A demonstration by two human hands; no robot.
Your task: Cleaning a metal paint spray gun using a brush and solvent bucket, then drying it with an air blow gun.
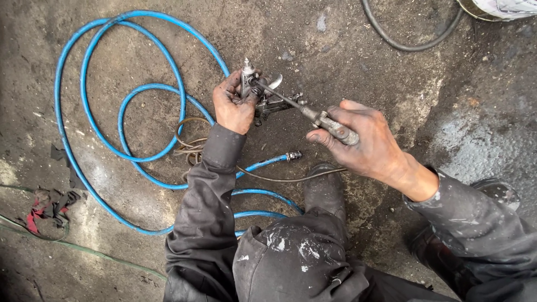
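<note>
Holding a small grimy grey metal air tool (263,95) over the oily concrete floor (140,268), far of your knees.

Your left hand (234,106) is clamped round its body; your right hand (363,142) is closed on a slim metal-shafted driver (313,114) set into it. Expect it to be rigid, dense and greasy, so take it by the thick body. A blue coiled air hose (112,89) lies left.

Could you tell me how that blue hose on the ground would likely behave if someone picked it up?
The blue hose lies in loose loops, so it would probably flop and trail. It looks thin, likely light. Its metal end fitting may swing or drag.
</note>
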